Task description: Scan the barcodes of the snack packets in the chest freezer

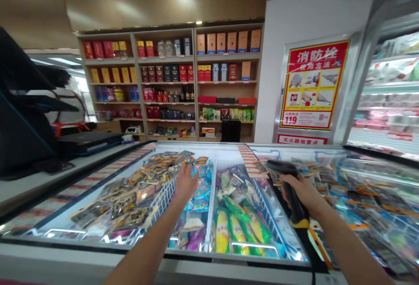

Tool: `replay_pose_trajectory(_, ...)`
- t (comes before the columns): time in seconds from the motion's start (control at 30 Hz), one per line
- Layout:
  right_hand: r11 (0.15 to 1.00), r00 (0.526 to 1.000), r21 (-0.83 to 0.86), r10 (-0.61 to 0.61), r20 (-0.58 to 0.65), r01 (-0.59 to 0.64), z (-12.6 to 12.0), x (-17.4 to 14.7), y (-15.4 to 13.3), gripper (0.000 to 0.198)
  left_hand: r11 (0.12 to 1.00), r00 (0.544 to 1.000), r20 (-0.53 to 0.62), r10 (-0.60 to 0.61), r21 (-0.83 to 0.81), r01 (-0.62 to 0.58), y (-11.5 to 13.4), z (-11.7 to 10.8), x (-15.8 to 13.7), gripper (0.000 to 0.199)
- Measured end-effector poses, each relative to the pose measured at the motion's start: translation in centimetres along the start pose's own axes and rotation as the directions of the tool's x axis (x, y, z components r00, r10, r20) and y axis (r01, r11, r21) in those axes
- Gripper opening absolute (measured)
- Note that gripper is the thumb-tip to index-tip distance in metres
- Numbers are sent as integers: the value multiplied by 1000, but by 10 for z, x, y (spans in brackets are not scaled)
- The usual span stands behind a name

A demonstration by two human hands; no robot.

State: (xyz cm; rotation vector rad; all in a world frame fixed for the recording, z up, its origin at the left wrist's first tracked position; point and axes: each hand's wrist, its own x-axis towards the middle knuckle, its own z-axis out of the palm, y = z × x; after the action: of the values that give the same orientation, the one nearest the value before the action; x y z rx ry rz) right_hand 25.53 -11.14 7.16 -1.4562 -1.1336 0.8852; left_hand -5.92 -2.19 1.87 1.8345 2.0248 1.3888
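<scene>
My right hand (299, 191) is wrapped round a black handheld barcode scanner (296, 202) with a yellow band near the handle's base. The scanner's head points away and to the left, above the right side of the freezer. My left hand (187, 182) reaches forward over the freezer with its fingers stretched out. Its fingertips are at the far end of a heap of small brown and black snack packets (131, 202); whether they touch one is hard to see. Blue packets (202, 189) lie just right of that hand.
The chest freezer (225, 261) spans the foreground. Green and yellow corn-shaped packs (240, 224) fill a white wire basket (265, 206). More packets (369, 202) lie on the right. A counter with a dark screen (22, 119) stands left; shelves of boxes (170, 75) line the back.
</scene>
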Motion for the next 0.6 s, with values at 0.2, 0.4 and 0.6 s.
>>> replay_pose_trajectory(0.2,1000,997,20,0,80,-1,42,9,5,25,852,989,105,106,503,-145,-68,-92,-30,44)
replay_pose_trajectory(0.4,999,992,44,3,128,-8,58,12,3,21,758,970,11,-244,626,183,-113,-130,-39,58)
replay_pose_trajectory(0.6,998,990,68,-10,144,0,61,13,6,21,810,958,33,-285,543,222,-94,-81,-17,61)
